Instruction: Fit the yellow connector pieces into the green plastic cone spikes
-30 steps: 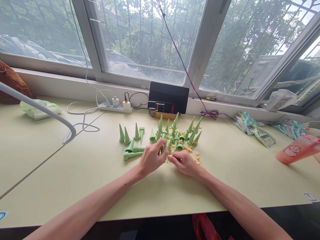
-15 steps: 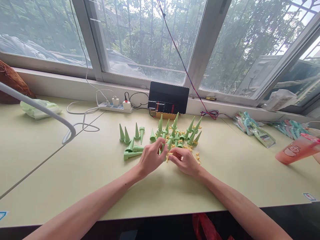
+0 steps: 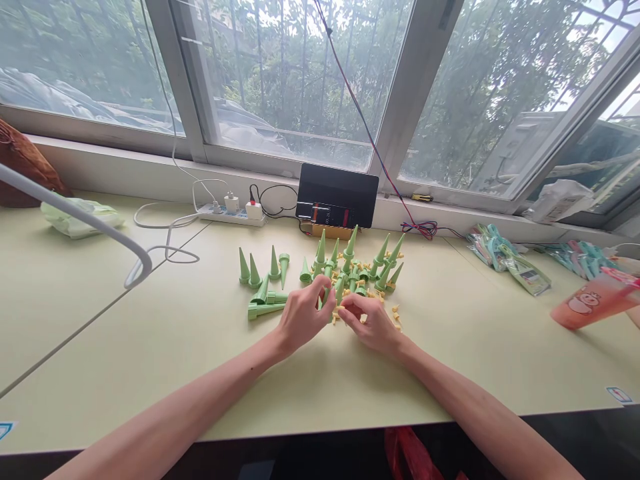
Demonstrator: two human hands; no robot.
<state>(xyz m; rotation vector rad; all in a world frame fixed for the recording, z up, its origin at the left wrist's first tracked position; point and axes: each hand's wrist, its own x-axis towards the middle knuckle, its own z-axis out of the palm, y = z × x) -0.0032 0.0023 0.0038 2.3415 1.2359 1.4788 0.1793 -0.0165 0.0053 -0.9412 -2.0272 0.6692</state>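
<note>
My left hand [image 3: 305,310] is closed around a green plastic plant-watering spike [image 3: 322,301], partly covered by the fingers. Just to its right, my right hand [image 3: 373,321] pinches a small yellow plastic piece [image 3: 341,308] close to the spike's end; whether the two touch I cannot tell. Beyond both hands stands a cluster of green spikes [image 3: 351,247], many with points up, with small yellow pieces [image 3: 395,309] scattered among and beside them. More green spikes [image 3: 265,309] lie on their sides left of my left hand, and a few [image 3: 243,267] stand behind those.
A dark tablet [image 3: 337,187] leans at the windowsill with a phone before it. Left of it is a power strip [image 3: 231,212] with cables. A pink drink cup [image 3: 593,300] and bagged items [image 3: 493,248] are on the right. A white curved rod [image 3: 80,217] crosses the left foreground.
</note>
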